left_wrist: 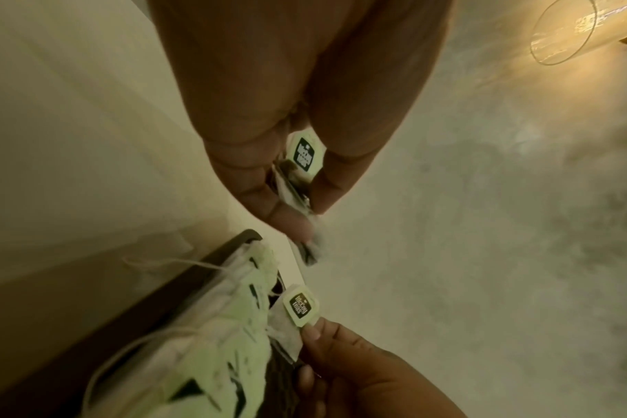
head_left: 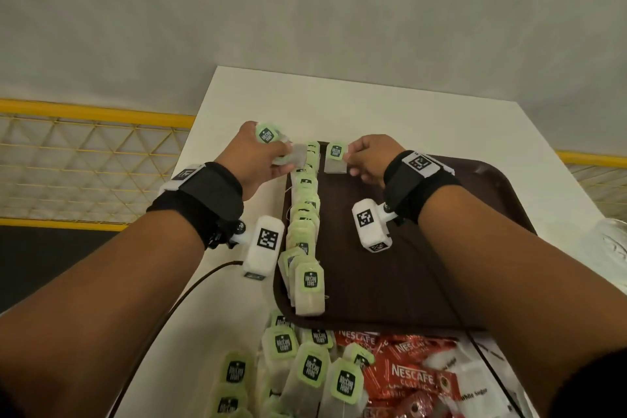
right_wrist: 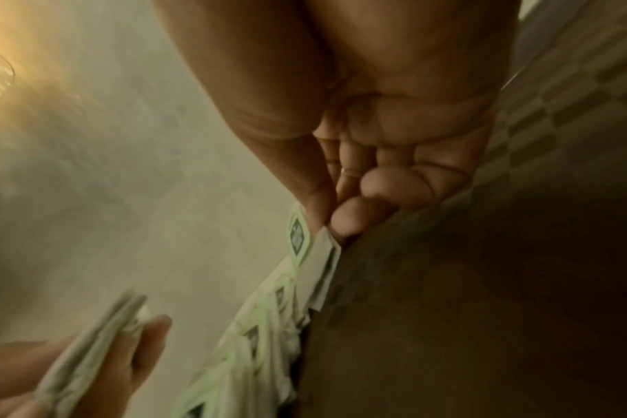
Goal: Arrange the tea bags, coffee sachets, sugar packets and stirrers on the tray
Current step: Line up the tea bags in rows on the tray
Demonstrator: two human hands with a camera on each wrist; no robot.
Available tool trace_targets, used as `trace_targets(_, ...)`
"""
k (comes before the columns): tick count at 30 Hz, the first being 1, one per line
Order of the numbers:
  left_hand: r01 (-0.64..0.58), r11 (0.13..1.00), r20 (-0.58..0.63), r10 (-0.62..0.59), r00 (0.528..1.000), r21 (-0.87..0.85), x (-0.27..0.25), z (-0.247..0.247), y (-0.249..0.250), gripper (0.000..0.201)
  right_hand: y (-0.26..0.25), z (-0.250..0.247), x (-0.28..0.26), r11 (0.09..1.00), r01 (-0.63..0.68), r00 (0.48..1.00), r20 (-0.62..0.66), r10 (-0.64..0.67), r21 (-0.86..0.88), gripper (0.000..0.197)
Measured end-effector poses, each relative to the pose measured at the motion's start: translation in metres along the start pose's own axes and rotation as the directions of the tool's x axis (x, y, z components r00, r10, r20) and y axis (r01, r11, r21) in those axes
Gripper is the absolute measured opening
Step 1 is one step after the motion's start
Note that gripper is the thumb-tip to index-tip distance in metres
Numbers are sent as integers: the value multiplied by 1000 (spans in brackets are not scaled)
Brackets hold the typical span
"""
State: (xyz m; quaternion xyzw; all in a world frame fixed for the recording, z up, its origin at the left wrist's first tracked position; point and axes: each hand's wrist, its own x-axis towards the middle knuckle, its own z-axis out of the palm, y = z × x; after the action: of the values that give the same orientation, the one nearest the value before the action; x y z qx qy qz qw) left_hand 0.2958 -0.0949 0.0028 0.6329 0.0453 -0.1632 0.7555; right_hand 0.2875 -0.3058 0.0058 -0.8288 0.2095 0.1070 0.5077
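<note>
A dark brown tray (head_left: 390, 282) lies on the white table. Down its left side runs an overlapping row of green-tagged tea bags (head_left: 303, 227). My left hand (head_left: 261, 159) grips a small stack of tea bags (head_left: 271, 142) just off the tray's far left corner; the same stack (left_wrist: 301, 175) shows between its thumb and fingers. My right hand (head_left: 363, 159) pinches a single tea bag (head_left: 336, 159) at the far end of the tray, right of the row; its green tag (left_wrist: 300, 305) and pouch (right_wrist: 322, 271) show in the wrist views.
Near the front edge lie loose tea bags (head_left: 298, 370), red coffee sachets (head_left: 403, 373) and white sugar packets (head_left: 475, 387). A clear glass (left_wrist: 562, 31) stands at the far right. A yellow mesh railing (head_left: 84, 159) runs left of the table.
</note>
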Motion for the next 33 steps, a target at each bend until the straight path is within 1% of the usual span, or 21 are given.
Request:
trace_targets(2, 17, 1000, 14, -17, 1000, 8, 4, -3, -1, 37, -1, 3, 8, 998, -8, 1000, -10, 7, -66, 20)
trace_targets(7, 13, 1000, 44, -13, 999, 4, 11, -9, -1, 35, -8, 9, 24, 996, -23, 998, -58, 19, -82, 20)
trace_targets(11, 27, 1000, 79, -27, 996, 6, 12, -10, -2, 34, -13, 15, 33, 989, -62, 995, -88, 51, -132, 21)
trace_targets(14, 62, 997, 127, -57, 990, -34, 11, -7, -2, 35, -11, 16, 38, 966, -72, 995, -91, 50, -250, 21)
trace_targets(15, 68, 997, 145, -60, 988, -48, 11, -6, -2, 32, -9, 15, 39, 965, -56, 995, -90, 34, -256, 20)
trace_targets(17, 63, 997, 161, -55, 985, -48, 10, -4, -3, 30, -5, 10, 39, 981, -18, 995, -99, -2, -194, 15)
trace_targets(19, 55, 998, 161, -48, 986, -43, 9, -3, -3, 37, -5, 8, 36, 987, 19, 990, -135, -40, -157, 12)
trace_targets(21, 45, 999, 166, -40, 985, -26, 10, -1, -4, 42, -9, 10, 29, 981, 105, 981, -144, -129, -165, 14)
trace_targets(22, 38, 999, 168, -37, 985, -1, 10, 0, -3, 43, -11, 11, 22, 972, 171, 976, -107, -190, -164, 19)
trace_targets(24, 5, 997, 178, -19, 984, 80, 11, 3, -4, 37, -16, 14, 7, 945, 284, 959, 51, -280, -161, 29)
trace_targets(26, -39, 984, 178, 7, 984, 175, 12, 7, -5, 32, -18, 15, -7, 920, 348, 930, 189, -316, -178, 27)
trace_targets(27, -54, 979, 170, 20, 985, 199, 14, 8, -6, 31, -19, 14, -10, 916, 361, 922, 216, -321, -178, 23)
trace_targets(29, -69, 977, 178, 32, 984, 204, 17, 10, -6, 31, -18, 12, -10, 924, 348, 926, 209, -313, -158, 23)
trace_targets(31, -74, 977, 203, 33, 979, 201, 19, 11, -8, 37, -16, 7, -9, 944, 303, 941, 199, -274, -130, 23)
trace_targets(33, -73, 979, 177, 39, 983, 191, 21, 12, -9, 39, -13, 3, -9, 968, 234, 956, 200, -212, -90, 17)
